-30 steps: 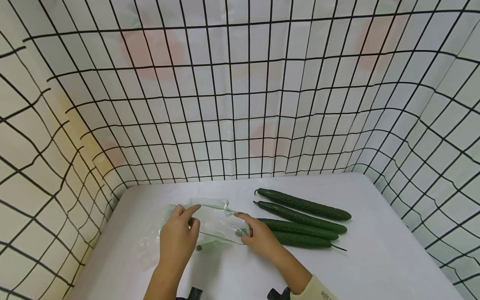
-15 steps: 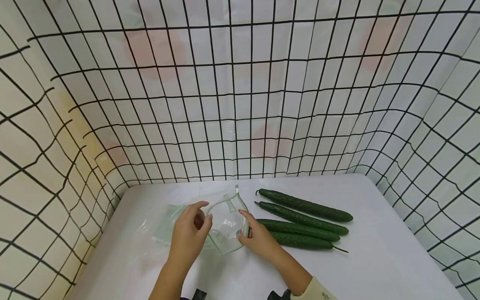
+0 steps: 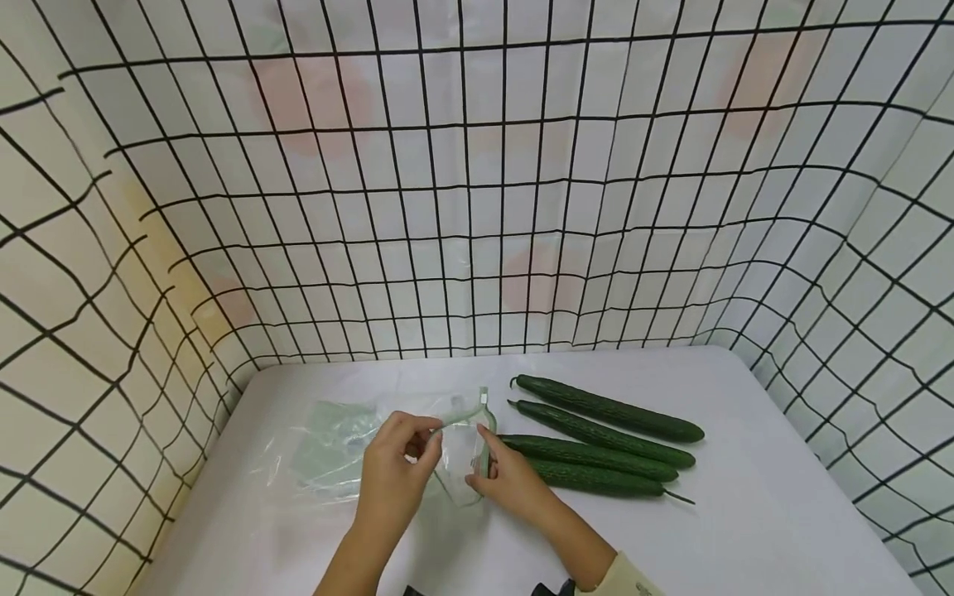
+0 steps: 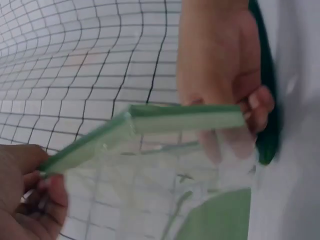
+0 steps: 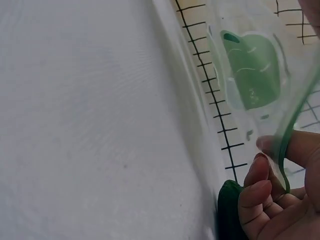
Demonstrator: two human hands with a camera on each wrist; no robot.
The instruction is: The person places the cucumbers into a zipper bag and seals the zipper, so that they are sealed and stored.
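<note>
At the left of the white table, I see green-tinted clear plastic lying in a crinkled patch. Next, the person's left hand pinches the green rim of a clear bag between thumb and fingers. The bag is held between both hands, its mouth parted. At its other side, I see the right hand gripping the edge with thumb and fingers. Further right, four dark green cucumbers lie side by side, the nearest two partly behind that hand

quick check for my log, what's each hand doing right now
Left hand: closed, pinching the plastic bag at its rim.
Right hand: closed, holding the other side of the plastic bag.
</note>
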